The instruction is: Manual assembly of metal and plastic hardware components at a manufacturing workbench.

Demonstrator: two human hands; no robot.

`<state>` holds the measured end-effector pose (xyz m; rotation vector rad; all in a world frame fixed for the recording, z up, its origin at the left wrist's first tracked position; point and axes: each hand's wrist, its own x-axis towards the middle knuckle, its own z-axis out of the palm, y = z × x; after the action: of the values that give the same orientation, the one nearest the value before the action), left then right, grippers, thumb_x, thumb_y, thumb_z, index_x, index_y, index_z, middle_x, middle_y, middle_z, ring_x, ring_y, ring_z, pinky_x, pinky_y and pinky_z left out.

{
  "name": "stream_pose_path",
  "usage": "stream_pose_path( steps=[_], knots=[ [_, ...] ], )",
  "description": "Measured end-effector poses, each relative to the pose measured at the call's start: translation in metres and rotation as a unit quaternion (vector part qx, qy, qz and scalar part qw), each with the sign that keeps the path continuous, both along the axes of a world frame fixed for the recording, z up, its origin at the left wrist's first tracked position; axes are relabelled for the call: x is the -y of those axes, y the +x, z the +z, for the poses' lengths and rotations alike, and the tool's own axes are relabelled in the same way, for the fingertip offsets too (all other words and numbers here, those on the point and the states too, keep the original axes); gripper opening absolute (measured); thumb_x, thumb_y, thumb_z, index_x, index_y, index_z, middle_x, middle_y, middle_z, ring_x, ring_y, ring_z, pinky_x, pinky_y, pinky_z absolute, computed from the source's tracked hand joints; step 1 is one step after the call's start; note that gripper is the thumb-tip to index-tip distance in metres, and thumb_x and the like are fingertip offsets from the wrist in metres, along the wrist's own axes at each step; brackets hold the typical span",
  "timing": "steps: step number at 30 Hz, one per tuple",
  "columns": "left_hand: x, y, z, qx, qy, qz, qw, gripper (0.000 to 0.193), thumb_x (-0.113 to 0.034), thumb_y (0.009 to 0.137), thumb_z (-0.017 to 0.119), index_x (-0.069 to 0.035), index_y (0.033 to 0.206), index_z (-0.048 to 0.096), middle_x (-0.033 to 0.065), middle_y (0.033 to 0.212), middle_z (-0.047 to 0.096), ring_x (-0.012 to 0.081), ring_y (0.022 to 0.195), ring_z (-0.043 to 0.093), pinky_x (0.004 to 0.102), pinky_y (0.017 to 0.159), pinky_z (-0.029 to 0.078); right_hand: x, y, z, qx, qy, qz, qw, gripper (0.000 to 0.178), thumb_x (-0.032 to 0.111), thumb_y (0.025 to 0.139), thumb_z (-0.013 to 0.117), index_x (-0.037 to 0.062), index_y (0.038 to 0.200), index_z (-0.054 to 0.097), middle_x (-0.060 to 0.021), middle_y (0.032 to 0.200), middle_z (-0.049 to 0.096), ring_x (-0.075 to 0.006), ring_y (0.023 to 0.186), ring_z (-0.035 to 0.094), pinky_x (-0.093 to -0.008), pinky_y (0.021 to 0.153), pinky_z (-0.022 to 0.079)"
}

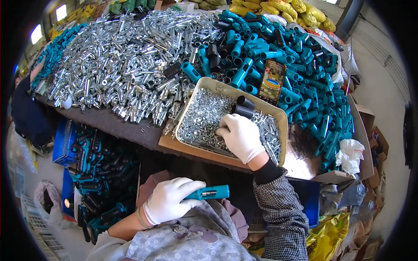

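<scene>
My left hand, in a white glove, is wrapped round a teal tubular housing in front of my lap. A slot in the housing's side shows a shiny metal part inside. My right hand, also gloved, reaches into a cream tray with its fingertips drawn together among small metal pieces. Whatever those fingertips may hold is hidden. Beside that hand in the tray are two black sleeves and slim metal pins.
A large heap of silvery metal parts covers the bench's left and middle. Teal housings are piled at right, with a phone leaning there. Below left, a blue crate stands by teal-and-black pieces. Another person is at far left.
</scene>
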<state>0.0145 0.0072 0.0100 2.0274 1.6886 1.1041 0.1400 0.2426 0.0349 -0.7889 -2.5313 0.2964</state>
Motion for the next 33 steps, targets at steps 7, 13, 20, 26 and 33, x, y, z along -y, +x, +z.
stream_pose_path(
  steps=[7,13,20,26,33],
  knots=[
    [-0.009,-0.007,-0.002,-0.005,0.012,0.004,1.0,0.05,-0.023,0.07,0.083,-0.012,0.116,0.067,0.0083,0.096,0.069,0.0284,0.084,0.068,0.0353,0.071,0.055,-0.003,0.018,0.003,-0.128,-0.034,0.017,0.991,0.011,0.013,0.085,0.067,0.0077,0.093,0.072,-0.0124,0.089,0.071,-0.0326,0.084,0.068,-0.0392,0.075,0.054],
    [-0.011,-0.018,0.002,-0.056,0.068,0.006,0.996,0.054,-0.023,0.068,0.083,-0.009,0.117,0.066,0.0081,0.095,0.068,0.0265,0.08,0.068,0.0353,0.069,0.054,0.041,0.035,0.022,-0.171,-0.404,0.04,0.898,0.012,0.005,0.08,0.073,-0.0003,0.091,0.071,-0.0056,0.085,0.071,-0.0109,0.08,0.065,-0.0266,0.077,0.053],
    [-0.002,-0.008,0.009,-0.123,0.034,-0.008,0.992,0.077,-0.025,0.069,0.081,-0.005,0.137,0.052,0.0055,0.076,0.065,0.0246,0.068,0.065,0.0354,0.061,0.051,0.085,0.042,0.003,-0.023,-0.459,0.101,0.883,0.014,0.011,0.084,0.074,0.0006,0.093,0.072,-0.011,0.081,0.072,-0.0156,0.074,0.067,-0.0301,0.071,0.054],
    [-0.004,0.0,-0.001,-0.122,0.051,-0.023,0.991,0.077,-0.027,0.072,0.078,-0.007,0.141,0.05,0.0042,0.071,0.061,0.0229,0.065,0.064,0.0351,0.057,0.05,0.101,0.045,-0.011,-0.017,-0.311,0.15,0.938,0.019,0.021,0.083,0.075,0.0034,0.089,0.07,-0.0131,0.08,0.066,-0.0318,0.072,0.066,-0.0384,0.066,0.053],
    [-0.002,0.001,-0.006,-0.129,0.046,-0.03,0.99,0.076,-0.026,0.071,0.077,-0.007,0.141,0.051,0.0047,0.072,0.062,0.0237,0.065,0.064,0.0351,0.058,0.051,0.106,0.055,-0.016,0.015,-0.237,0.135,0.962,0.019,0.025,0.085,0.071,0.0062,0.084,0.068,-0.0126,0.078,0.064,-0.0349,0.073,0.065,-0.0421,0.064,0.052]
  ],
)
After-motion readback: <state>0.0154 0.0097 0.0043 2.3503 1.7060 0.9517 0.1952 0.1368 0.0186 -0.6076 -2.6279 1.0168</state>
